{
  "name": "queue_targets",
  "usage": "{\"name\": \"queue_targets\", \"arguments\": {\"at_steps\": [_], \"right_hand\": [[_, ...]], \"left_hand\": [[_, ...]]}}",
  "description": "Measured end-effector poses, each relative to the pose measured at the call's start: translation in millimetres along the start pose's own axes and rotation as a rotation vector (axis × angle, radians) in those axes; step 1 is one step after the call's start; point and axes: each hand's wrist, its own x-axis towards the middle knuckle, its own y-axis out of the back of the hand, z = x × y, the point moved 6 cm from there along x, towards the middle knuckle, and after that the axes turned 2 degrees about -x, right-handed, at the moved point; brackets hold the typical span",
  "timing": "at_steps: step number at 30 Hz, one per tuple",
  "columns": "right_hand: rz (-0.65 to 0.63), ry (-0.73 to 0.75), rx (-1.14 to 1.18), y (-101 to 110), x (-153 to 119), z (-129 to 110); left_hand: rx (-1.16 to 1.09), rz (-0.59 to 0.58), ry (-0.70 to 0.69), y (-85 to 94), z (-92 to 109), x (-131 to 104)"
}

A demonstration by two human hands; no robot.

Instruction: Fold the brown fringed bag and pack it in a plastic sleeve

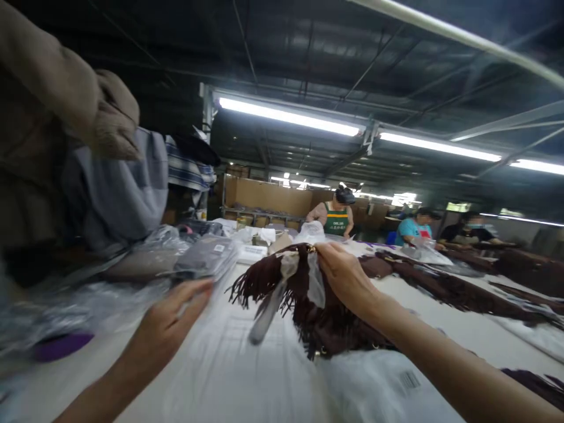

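My right hand (346, 273) pinches the top edge of a dark brown fringed bag (268, 273) near a small gold-coloured metal fitting. The bag hangs from it over the table, its fringe dangling. Pale translucent wrapping (315, 282) covers parts on its front, and a grey wrapped piece (264, 320) hangs down, blurred. My left hand (171, 314) is apart from the bag, fingers stretched out and holding nothing. Just beyond its fingertips lies a grey item in a clear plastic bag (205, 257) with a white label.
More brown fringed pieces (440, 282) lie along the white table (220, 376) at right. Clear plastic with a barcode label (374, 382) is below the bag. Crumpled plastic (106, 305) and a purple item (64, 346) lie left, below hanging clothes (127, 176). Several co-workers, one in a green apron (337, 220), are beyond.
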Motion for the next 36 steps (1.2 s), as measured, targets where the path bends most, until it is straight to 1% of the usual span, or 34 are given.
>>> {"name": "queue_targets", "arguments": {"at_steps": [1,3,4,5,6,7,8,9,10,12,14,16,17,18,19,21,23,25,26,28,29,31,33,34,36], "right_hand": [[-0.067,0.035,0.012,-7,-10,-27],[-0.220,0.090,0.030,-24,-33,-74],[-0.301,0.113,0.045,-33,-45,-93],[-0.380,0.129,0.068,-43,-57,-108],[-0.451,0.139,0.099,-52,-69,-121],[-0.512,0.147,0.130,-62,-80,-131],[-0.563,0.155,0.157,-70,-90,-140],[-0.612,0.165,0.178,-78,-99,-147],[-0.649,0.177,0.196,-85,-106,-155],[-0.684,0.207,0.224,-92,-116,-168],[-0.699,0.229,0.245,-93,-121,-179],[-0.701,0.249,0.267,-89,-126,-179],[-0.701,0.247,0.268,-88,-132,-174],[-0.711,0.221,0.263,-88,-139,-164],[-0.725,0.178,0.254,-91,-149,-149],[-0.785,0.026,0.225,-102,-174,-111],[-0.814,-0.078,0.205,-113,-196,-77],[-0.814,-0.141,0.191,-116,-206,-57],[-0.808,-0.158,0.189,-113,-204,-54],[-0.784,-0.155,0.210,-98,-187,-60],[-0.764,-0.139,0.236,-87,-173,-67],[-0.722,-0.098,0.314,-63,-145,-82],[-0.731,-0.109,0.402,-49,-125,-92],[-0.761,-0.130,0.450,-47,-120,-94],[-0.841,-0.173,0.522,-52,-122,-93]], "left_hand": [[-0.053,-0.075,-0.014,5.7,16,2],[-0.007,-0.309,-0.072,7.1,51,5],[0.032,-0.412,-0.122,6.3,67,3],[0.076,-0.538,-0.154,3.1,78,-3],[0.132,-0.647,-0.173,0.1,84,-11],[0.192,-0.741,-0.172,-2.6,85,-23],[0.252,-0.816,-0.151,-4.6,80,-36],[0.307,-0.868,-0.115,-5.9,72,-51],[0.356,-0.891,-0.066,-6.1,63,-65],[0.420,-0.867,0.035,-4.1,44,-88],[0.454,-0.791,0.112,0.1,32,-103],[0.478,-0.729,0.153,4.8,25,-110],[0.479,-0.718,0.174,6.8,21,-113],[0.470,-0.718,0.201,8.7,16,-115],[0.447,-0.716,0.229,10.8,11,-117],[0.369,-0.708,0.281,14.9,-2,-121],[0.263,-0.703,0.325,19.1,-18,-123],[0.177,-0.718,0.360,24.9,-35,-125],[0.138,-0.744,0.374,28.5,-42,-125],[0.061,-0.806,0.405,37.8,-53,-124],[0.021,-0.830,0.416,43.0,-55,-124],[-0.022,-0.849,0.416,51.2,-52,-124],[0.074,-0.827,0.355,52.5,-42,-127],[0.160,-0.818,0.312,49.3,-37,-130],[0.331,-0.830,0.236,36.7,-30,-139]]}}
